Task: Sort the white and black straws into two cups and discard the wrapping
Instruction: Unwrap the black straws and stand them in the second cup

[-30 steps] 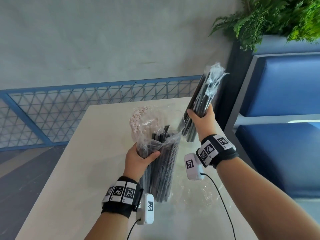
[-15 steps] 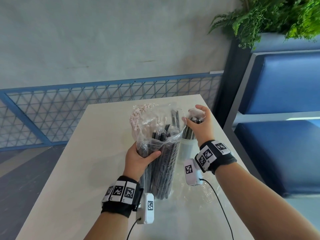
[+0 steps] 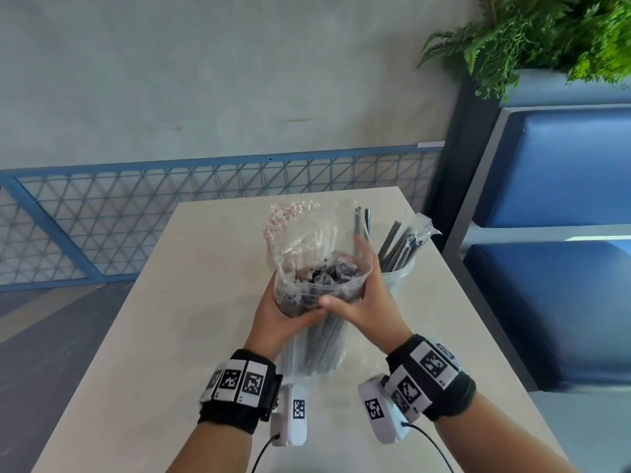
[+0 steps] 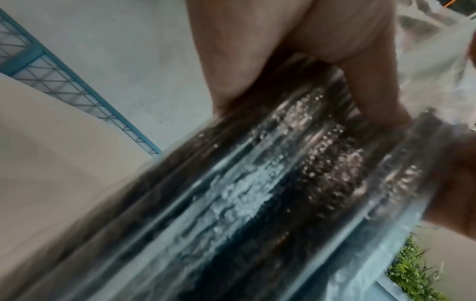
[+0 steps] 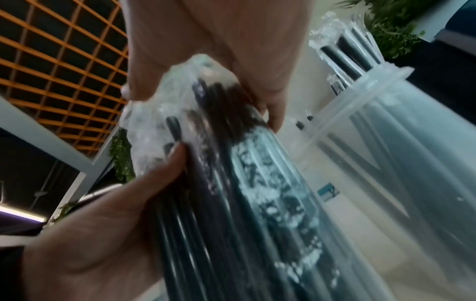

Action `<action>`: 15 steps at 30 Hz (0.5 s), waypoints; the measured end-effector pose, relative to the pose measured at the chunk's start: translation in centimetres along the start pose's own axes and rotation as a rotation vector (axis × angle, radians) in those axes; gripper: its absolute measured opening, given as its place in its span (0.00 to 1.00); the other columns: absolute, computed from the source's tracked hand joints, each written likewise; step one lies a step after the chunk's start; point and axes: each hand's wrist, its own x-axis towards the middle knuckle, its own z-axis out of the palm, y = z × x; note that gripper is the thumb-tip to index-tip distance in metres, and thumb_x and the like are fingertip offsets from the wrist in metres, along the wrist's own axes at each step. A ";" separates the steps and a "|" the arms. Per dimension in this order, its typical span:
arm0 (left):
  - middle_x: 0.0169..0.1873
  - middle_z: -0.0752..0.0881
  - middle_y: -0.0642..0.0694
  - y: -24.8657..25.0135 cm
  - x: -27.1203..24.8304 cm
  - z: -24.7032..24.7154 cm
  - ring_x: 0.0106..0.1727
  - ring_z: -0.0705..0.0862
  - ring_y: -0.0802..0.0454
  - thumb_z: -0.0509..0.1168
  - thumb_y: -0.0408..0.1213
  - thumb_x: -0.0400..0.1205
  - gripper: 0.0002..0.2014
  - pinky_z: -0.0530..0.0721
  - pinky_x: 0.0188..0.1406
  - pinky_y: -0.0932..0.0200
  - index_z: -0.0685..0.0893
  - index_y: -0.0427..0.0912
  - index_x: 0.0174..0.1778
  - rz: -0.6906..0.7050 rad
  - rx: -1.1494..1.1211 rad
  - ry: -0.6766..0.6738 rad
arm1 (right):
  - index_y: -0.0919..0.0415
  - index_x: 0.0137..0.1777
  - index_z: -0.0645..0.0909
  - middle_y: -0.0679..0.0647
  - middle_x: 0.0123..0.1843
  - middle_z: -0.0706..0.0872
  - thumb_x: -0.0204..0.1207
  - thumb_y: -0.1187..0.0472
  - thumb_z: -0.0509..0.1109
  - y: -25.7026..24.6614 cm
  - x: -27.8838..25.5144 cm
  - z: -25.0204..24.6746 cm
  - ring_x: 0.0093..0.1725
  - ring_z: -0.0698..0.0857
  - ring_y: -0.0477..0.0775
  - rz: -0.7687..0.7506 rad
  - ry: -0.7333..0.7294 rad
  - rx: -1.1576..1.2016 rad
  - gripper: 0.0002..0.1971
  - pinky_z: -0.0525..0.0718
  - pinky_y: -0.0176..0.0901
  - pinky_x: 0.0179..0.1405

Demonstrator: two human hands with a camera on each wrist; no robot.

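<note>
Both grips on bagged black straws [image 3: 316, 295]: left hand [image 3: 280, 310] unchanged, right hand [image 3: 358, 298] newly joined; earlier bundle now in cup [image 3: 397, 278].

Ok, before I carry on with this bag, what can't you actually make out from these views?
- Second cup: none visible in the head view; only one cup shows, partly behind the right hand.
- White straws: pale shapes behind the bag film, too hazy to confirm.
- Straw count inside the bag: both wrist views are motion-blurred.
- Left hand fingertips: hidden behind the bag, so the grip is only partly seen.
- Bag bottom: behind the wrists in the head view.
</note>
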 end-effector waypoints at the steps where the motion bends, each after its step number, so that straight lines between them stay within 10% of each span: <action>1: 0.53 0.88 0.46 -0.1 -0.1 0.0 0.57 0.87 0.49 0.80 0.30 0.57 0.36 0.86 0.50 0.61 0.77 0.42 0.62 -0.012 -0.011 -0.025 | 0.47 0.79 0.51 0.37 0.67 0.74 0.61 0.55 0.82 0.4 -0.2 0.3 0.68 0.76 0.35 0.035 -0.023 0.004 0.52 0.77 0.45 0.71; 9: 0.56 0.86 0.45 -1.3 0.1 -0.6 0.58 0.86 0.52 0.82 0.38 0.51 0.41 0.86 0.53 0.58 0.74 0.51 0.62 -0.021 0.013 -0.035 | 0.41 0.66 0.64 0.49 0.63 0.81 0.60 0.62 0.83 2.8 0.0 1.8 0.63 0.80 0.37 0.080 0.010 -0.024 0.40 0.77 0.30 0.63; 15: 0.47 0.88 0.56 -3.0 0.2 -0.9 0.49 0.87 0.66 0.82 0.34 0.51 0.37 0.84 0.43 0.69 0.80 0.47 0.58 -0.074 0.091 -0.010 | 0.57 0.70 0.69 0.47 0.60 0.83 0.58 0.61 0.84 4.9 -0.2 2.6 0.60 0.82 0.37 0.160 0.012 -0.044 0.40 0.78 0.34 0.62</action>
